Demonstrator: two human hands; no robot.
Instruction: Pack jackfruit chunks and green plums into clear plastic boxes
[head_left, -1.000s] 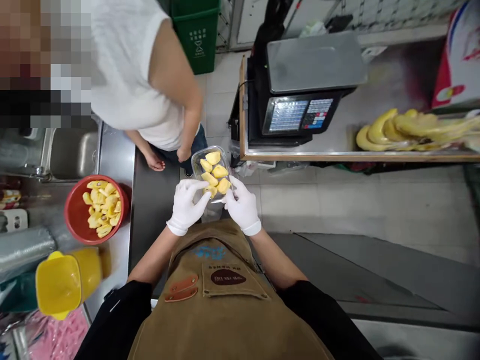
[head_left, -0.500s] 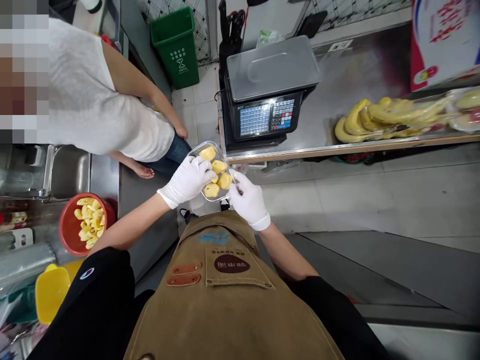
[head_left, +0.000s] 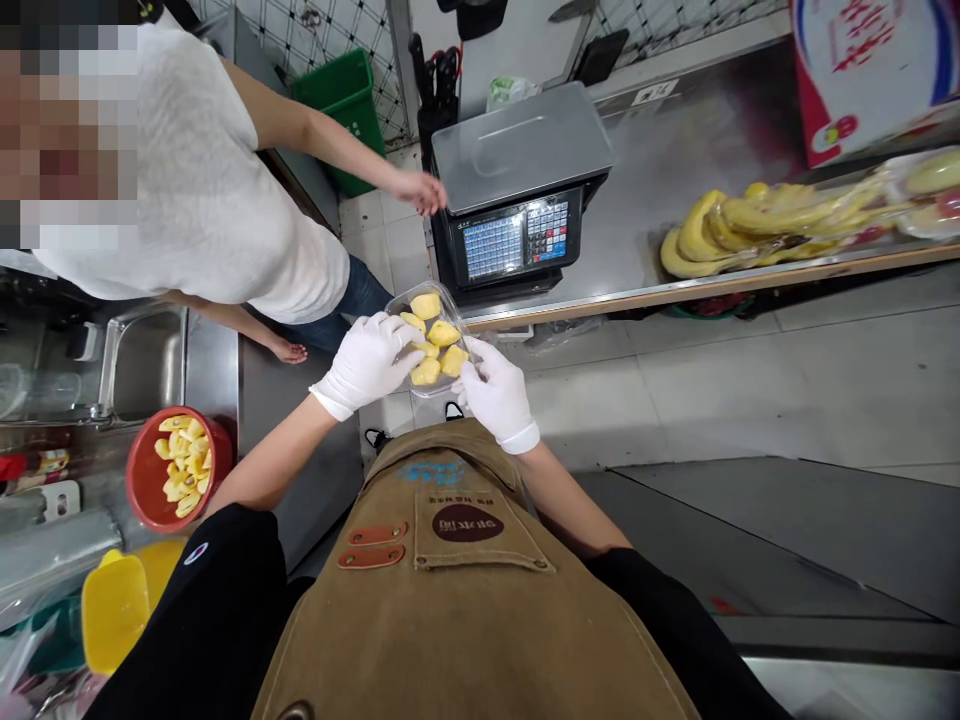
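My right hand (head_left: 495,392), in a white glove, grips the near right rim of a clear plastic tray (head_left: 442,292), thumb on top. Several peeled yellow fruit pieces (head_left: 445,333) lie in the tray; their kind is unclear. From the left, my left hand (head_left: 371,362), gloved too, reaches over the tray's edge. Its thumb and bent fingers close around a piece in the middle, partly covering it. The tray is held in the air in front of my brown apron (head_left: 465,630).
A co-worker in a white shirt (head_left: 225,180) stands close on the left. A scale (head_left: 517,150) and bagged bananas (head_left: 720,240) rest on the steel counter (head_left: 637,200). Left are a red bucket (head_left: 139,470) of yellow fruit, a sink (head_left: 146,350) and a yellow container (head_left: 112,610).
My left fingers have shifted slightly, showing another fruit piece near the tray's upper left. The co-worker's arm has risen towards the scale. The view has tilted a little.
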